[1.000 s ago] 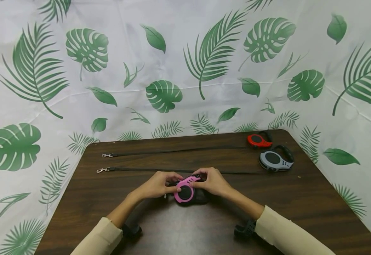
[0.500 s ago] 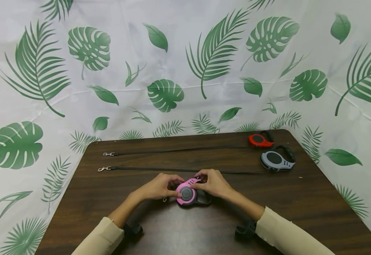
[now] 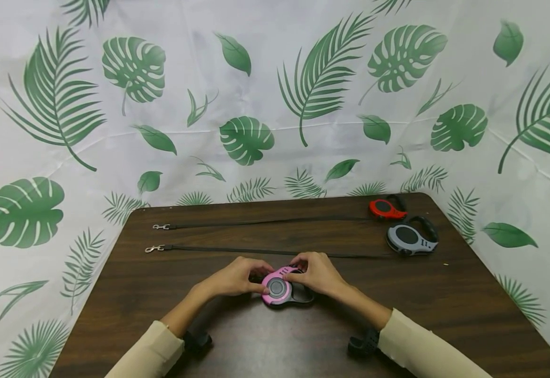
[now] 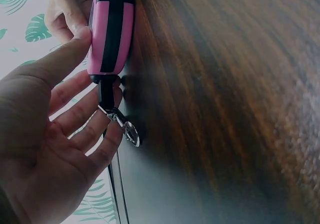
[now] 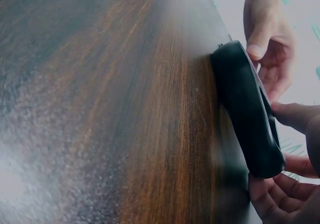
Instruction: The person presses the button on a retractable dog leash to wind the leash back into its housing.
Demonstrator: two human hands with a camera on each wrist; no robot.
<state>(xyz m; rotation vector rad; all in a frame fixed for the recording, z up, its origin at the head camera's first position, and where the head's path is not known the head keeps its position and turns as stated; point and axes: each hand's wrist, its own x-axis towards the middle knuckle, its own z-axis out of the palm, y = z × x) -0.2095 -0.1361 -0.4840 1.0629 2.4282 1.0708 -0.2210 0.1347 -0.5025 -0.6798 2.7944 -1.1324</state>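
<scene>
A pink and black retractable dog leash [image 3: 277, 287] is near the middle of the table, its round grey centre facing up. My left hand [image 3: 238, 276] holds its clip end, thumb on the pink casing and fingers around the far side. In the left wrist view, the leash's metal snap hook [image 4: 131, 133] hangs from a short black strap [image 4: 106, 92] by the fingertips. On the other end, my right hand [image 3: 319, 272] grips the casing by the black handle [image 5: 245, 108], its thumb on top and the other fingers behind and below.
A grey retractable leash [image 3: 406, 239] and a red one [image 3: 385, 209] lie at the back right of the brown table [image 3: 275, 341]. Their black straps stretch left to metal snap hooks [image 3: 154, 248]. A leaf-patterned cloth [image 3: 185, 157] hangs behind.
The pink leash has been tipped flatter and shifted slightly right and nearer, so its handle loop shows more. Its snap hook has gone out of sight behind the left hand in the head view.
</scene>
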